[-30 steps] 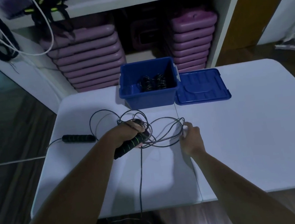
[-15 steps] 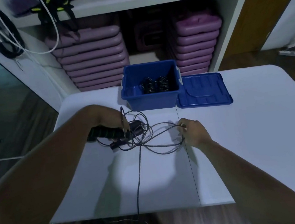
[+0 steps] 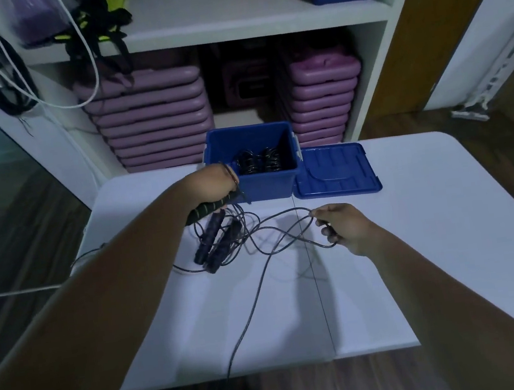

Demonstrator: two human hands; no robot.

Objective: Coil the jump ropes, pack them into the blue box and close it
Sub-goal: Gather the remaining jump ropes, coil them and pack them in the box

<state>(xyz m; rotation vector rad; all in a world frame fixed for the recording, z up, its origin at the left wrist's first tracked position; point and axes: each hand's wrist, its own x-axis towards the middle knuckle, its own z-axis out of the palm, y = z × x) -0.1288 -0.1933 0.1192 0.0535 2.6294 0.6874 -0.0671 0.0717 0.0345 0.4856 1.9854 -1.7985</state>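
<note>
Left hand [image 3: 215, 183] grips a ribbed foam handle [image 3: 209, 209]; right hand [image 3: 345, 226] pinches thin wire rope [image 3: 288, 226] loops.

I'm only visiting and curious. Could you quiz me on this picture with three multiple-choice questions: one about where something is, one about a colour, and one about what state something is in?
1. Where does the lid of the blue box lie?
A. Clipped on top of it
B. Flat on the white table beside it
C. On the floor

2. What colour are the stacked boards behind the table?
A. Purple
B. Orange
C. Green

3. What are the hands doing?
A. Both lie flat and empty
B. The left hand grips a rope handle and the right hand pinches rope loops
C. Both lift the lid

Answers:
1 B: the lid lies flat next to the open box.
2 A: both stacks are plainly purple.
3 B: the left hand's fingers curl round the handle, and the right hand's pinch the cord.
</note>
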